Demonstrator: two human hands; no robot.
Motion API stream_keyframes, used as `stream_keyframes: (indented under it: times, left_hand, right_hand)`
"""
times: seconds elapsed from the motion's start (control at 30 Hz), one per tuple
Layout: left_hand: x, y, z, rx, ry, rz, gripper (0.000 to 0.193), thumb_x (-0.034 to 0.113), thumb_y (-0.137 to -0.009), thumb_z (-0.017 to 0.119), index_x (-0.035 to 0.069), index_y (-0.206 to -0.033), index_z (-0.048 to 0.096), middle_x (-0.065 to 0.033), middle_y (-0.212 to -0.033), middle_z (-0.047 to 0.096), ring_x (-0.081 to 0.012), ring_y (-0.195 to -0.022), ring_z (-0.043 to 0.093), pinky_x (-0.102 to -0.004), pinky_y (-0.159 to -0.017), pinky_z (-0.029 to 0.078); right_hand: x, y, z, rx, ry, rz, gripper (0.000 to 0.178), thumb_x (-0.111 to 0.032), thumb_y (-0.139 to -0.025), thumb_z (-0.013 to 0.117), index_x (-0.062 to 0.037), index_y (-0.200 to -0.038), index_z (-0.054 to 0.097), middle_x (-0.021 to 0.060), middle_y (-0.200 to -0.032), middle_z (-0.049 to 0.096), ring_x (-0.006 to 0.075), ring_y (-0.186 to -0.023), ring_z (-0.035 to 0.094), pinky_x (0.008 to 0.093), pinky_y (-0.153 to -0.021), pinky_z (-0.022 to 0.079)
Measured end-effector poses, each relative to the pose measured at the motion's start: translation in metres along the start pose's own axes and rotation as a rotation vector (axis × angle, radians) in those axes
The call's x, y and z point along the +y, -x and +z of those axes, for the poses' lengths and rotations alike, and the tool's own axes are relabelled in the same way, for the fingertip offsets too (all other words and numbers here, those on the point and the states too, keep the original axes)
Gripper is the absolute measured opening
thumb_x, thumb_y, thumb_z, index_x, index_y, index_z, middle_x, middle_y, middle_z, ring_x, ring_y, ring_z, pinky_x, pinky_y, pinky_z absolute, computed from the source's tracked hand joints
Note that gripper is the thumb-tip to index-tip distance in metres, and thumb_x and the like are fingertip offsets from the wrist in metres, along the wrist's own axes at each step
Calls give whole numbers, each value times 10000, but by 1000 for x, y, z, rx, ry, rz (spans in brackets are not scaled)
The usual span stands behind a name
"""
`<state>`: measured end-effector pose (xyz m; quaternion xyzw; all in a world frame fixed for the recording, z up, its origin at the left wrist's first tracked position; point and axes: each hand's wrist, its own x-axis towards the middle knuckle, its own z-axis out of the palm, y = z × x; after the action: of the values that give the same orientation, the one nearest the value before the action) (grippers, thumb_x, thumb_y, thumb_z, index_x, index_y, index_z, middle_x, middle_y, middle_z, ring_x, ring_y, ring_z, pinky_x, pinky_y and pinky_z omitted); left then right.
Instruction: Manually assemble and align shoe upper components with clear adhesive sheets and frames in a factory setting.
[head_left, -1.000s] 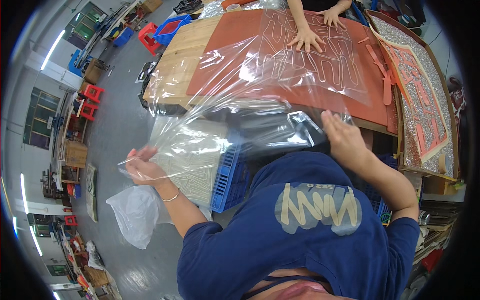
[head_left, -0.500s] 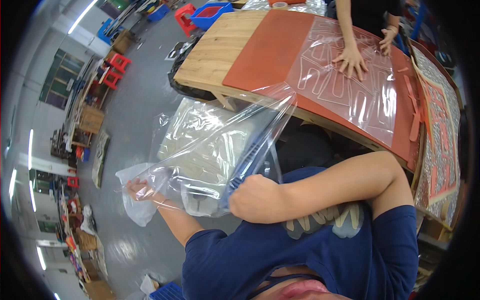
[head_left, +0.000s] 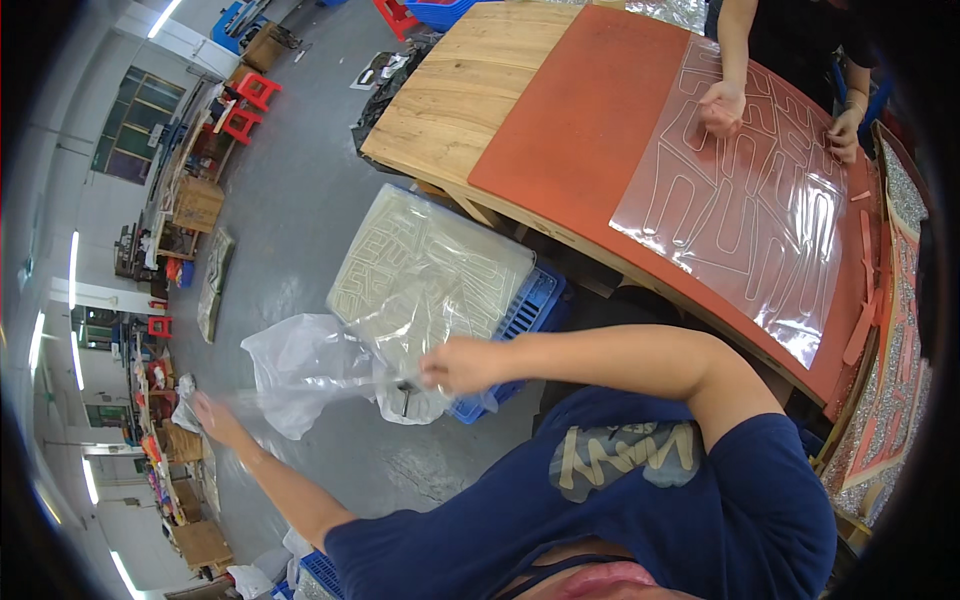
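Observation:
A clear plastic film (head_left: 300, 396), blurred by motion, stretches between my two hands. My left hand (head_left: 214, 420), far out to the left, is closed on one end of it. At the other end my right hand (head_left: 458, 366) grips the film, just over the near edge of a stack of pale plastic sheets (head_left: 430, 265). The stack shows raised looped outlines and rests on a blue plastic crate (head_left: 530, 305). On the table's red board (head_left: 560, 120) lies a clear sheet (head_left: 740, 200) with similar outlines; neither of my hands touches it.
Across the table, a co-worker's one hand (head_left: 722, 108) is above the clear sheet, the other (head_left: 845, 135) near its edge. A crumpled white plastic bag (head_left: 300, 350) sits beside the crate. Red strips (head_left: 865, 320) line the board's right side. Red stools (head_left: 258, 90) stand at far left.
The film has swung off the table and stack, down and left, drawn narrow between my hands. My left hand moved outward left. The co-worker's hand lifted from flat and curled.

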<state>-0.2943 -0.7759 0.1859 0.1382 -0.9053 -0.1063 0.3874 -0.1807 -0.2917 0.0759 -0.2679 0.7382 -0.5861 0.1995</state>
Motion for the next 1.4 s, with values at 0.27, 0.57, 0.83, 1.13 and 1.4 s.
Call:
stream_keyframes:
  times: [0.27, 0.57, 0.83, 1.13, 1.4]
  left_hand:
    - [383, -272, 177, 616, 4, 1224, 294, 265, -854, 597, 119, -1107, 634, -137, -1136, 587, -344, -1063, 521, -465, -927, 399]
    - [742, -21, 247, 176, 630, 897, 764, 376, -823, 634, 87, -1422, 257, -313, -1430, 181, -483, -1302, 209, -670, -1007, 173]
    - [627, 189, 202, -762, 594, 1193, 422, 326, -855, 604, -42, -1044, 522, -257, -1014, 488, -410, -960, 503, -469, -831, 417]
    - [459, 299, 123, -1176, 881, 904, 199, 144, -862, 624, -12, -969, 564, -188, -987, 530, -304, -940, 533, -388, -841, 433]
    - [485, 367, 39, -1011, 1104, 1016, 143, 100, -857, 618, -15, -940, 598, -153, -1043, 562, -304, -1032, 534, -391, -887, 432]
  right_hand:
    - [59, -1, -154, 817, -471, 69, 311, -259, -951, 482, 17, -907, 617, 94, -802, 661, 160, -649, 621, 311, -586, 516]
    - [131, 60, -215, 1101, -1028, 392, 515, -363, -977, 400, 83, -1233, 434, 250, -1095, 561, 339, -731, 655, 417, -575, 592]
    - [138, 76, -201, 1194, -966, 307, 453, -341, -958, 460, 47, -1191, 474, 190, -1089, 583, 304, -888, 647, 340, -628, 568]
    - [39, 369, -34, 1887, 796, 625, 419, -91, -814, 616, 26, -1200, 500, 224, -1263, 474, 357, -1196, 459, 403, -1010, 364]
    - [-25, 665, 67, 2969, 275, 370, 667, -288, -911, 551, 41, -1392, 226, 271, -1413, 259, 391, -1295, 339, 439, -1069, 304]
